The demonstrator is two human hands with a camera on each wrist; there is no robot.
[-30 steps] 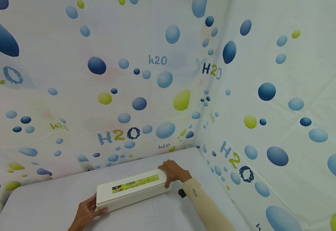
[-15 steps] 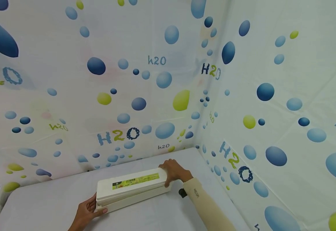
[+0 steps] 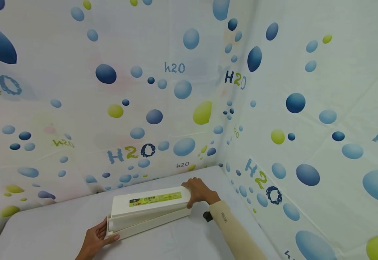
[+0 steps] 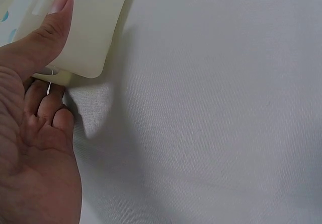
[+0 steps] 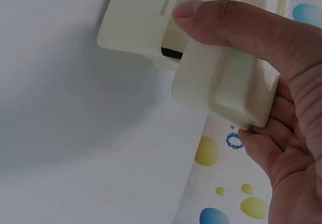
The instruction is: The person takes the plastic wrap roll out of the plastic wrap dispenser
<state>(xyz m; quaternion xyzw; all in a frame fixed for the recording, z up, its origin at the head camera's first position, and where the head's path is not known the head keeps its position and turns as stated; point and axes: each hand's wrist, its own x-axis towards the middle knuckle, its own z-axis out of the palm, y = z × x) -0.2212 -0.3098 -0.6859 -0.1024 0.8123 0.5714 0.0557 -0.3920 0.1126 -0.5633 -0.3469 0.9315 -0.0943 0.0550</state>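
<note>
A long white plastic wrap dispenser lies slantwise on the table. Its lid, with a green and yellow label, is raised along the front, leaving a dark-edged gap over the base. My left hand holds the left end of the base, thumb on the front wall and fingers curled at the end. At the right end my right hand grips the lid, thumb in front and fingers behind. In the right wrist view the lid's end stands apart from the base.
A small black object sits on the white-covered table by the right forearm. White curtains printed with blue and green drops stand behind the table and along its right side.
The lid was closed a second ago; it has risen from the base, most at the left end, with my right hand lifting slightly. My left hand has stayed on the base.
</note>
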